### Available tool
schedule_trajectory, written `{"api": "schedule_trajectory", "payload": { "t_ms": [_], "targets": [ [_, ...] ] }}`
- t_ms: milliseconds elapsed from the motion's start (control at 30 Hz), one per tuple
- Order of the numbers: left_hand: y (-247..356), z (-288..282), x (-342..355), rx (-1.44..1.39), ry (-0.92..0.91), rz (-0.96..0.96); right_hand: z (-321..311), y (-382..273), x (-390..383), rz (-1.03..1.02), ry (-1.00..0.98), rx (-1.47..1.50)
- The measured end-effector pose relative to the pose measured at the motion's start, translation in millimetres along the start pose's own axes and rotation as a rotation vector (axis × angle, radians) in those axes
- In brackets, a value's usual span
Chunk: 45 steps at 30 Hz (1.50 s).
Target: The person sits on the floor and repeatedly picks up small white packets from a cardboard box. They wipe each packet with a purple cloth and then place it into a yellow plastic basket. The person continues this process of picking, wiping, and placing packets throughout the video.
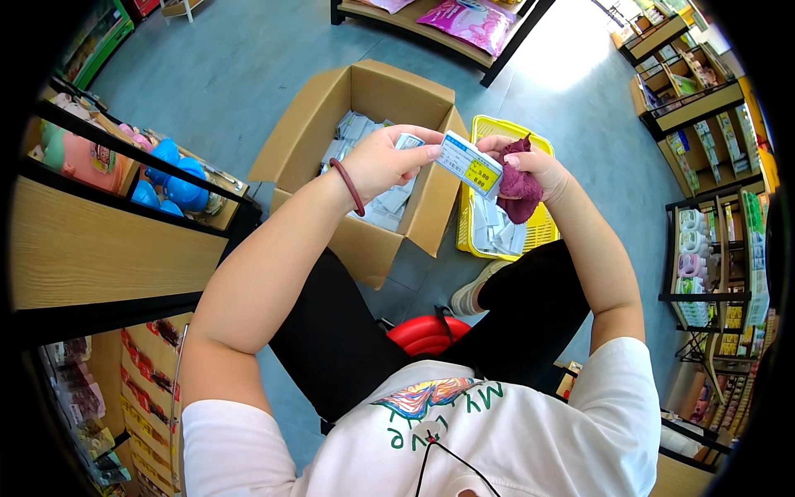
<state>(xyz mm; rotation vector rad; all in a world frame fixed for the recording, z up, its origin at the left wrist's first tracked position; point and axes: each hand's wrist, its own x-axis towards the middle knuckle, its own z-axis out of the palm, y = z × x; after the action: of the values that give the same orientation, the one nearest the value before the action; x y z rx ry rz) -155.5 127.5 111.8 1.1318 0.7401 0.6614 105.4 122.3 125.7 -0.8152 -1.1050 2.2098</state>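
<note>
Between my two hands is a white and yellow price tag [469,163], tilted, with its printed side up. The thumb and fingers of my left hand [385,164] pinch its left end, and another tag [408,142] shows between those fingers. My right hand [542,168] grips a crumpled maroon cloth [519,189] at the tag's right end; its fingertips are partly behind the tag. Below my left hand stands an open cardboard box [397,93] with many loose tags [356,127] inside. Under my right hand, a yellow plastic basket [542,229] holds more white tags [497,227].
A wooden shelf [108,240] with blue and pink goods stands close on my left. Ahead, a low shelf [406,16] carries pink packages. Stocked shelves [716,248] line the right. A red round seat [426,334] is between my legs, on the grey floor [224,66].
</note>
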Motion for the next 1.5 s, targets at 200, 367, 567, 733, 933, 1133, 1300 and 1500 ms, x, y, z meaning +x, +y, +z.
{"api": "schedule_trajectory", "payload": {
  "t_ms": [200,367,567,733,933,1133,1300,1500],
  "targets": [
    [-5,21,22,-0.073,0.046,0.05,-18,-7,-15,-0.064,0.086,-0.027],
    [-4,34,37,-0.135,0.394,0.045,-14,-13,-10,-0.376,0.638,-0.035],
    [-12,58,62,-0.359,0.394,0.114,3,-7,8,-0.641,0.82,-0.427],
    [-13,71,77,-0.407,0.423,0.182,-1,5,21,-0.774,0.827,-0.836],
    [-19,60,85,-0.443,0.326,0.194,14,8,30,-0.899,0.601,-1.129],
    [-12,59,79,-0.408,0.387,0.22,6,10,38,-0.961,0.664,-1.202],
    [-11,51,73,-0.405,0.408,0.283,4,-2,40,-1.009,0.842,-1.214],
    [-6,39,70,-0.418,0.428,0.289,-28,-26,29,-0.961,0.988,-1.007]
  ]
}}
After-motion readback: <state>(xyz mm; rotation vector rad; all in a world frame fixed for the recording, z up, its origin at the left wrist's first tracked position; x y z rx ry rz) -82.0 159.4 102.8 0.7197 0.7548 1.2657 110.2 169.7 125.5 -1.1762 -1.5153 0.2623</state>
